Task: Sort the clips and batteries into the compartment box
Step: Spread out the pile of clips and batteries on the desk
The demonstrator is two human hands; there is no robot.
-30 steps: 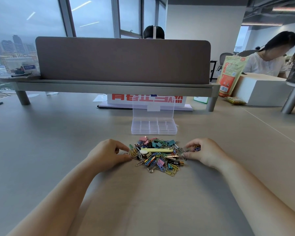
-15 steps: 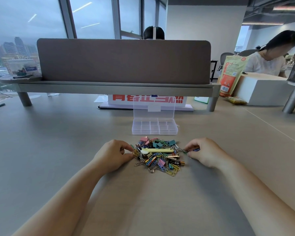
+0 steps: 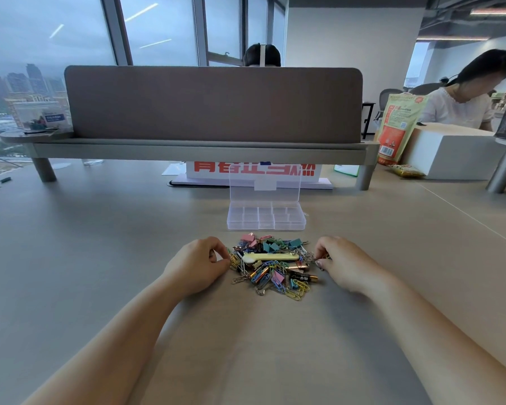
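Tall windows [image 3: 158,27] show a grey skyline behind the brown desk divider [image 3: 214,103] (strip lights [image 3: 497,10] glow overhead, right); broad beige table [image 3: 70,258].

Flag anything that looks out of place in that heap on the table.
A pale yellow plastic spoon-shaped stick lies flat across the heap of coloured clips and batteries. It is neither clip nor battery, so it fits no sorting group.

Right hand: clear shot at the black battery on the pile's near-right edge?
Likely yes. The battery lies exposed on loose clips right beside the right hand, nothing between. Its fingers seem to pinch a clip, so it may drop that first.
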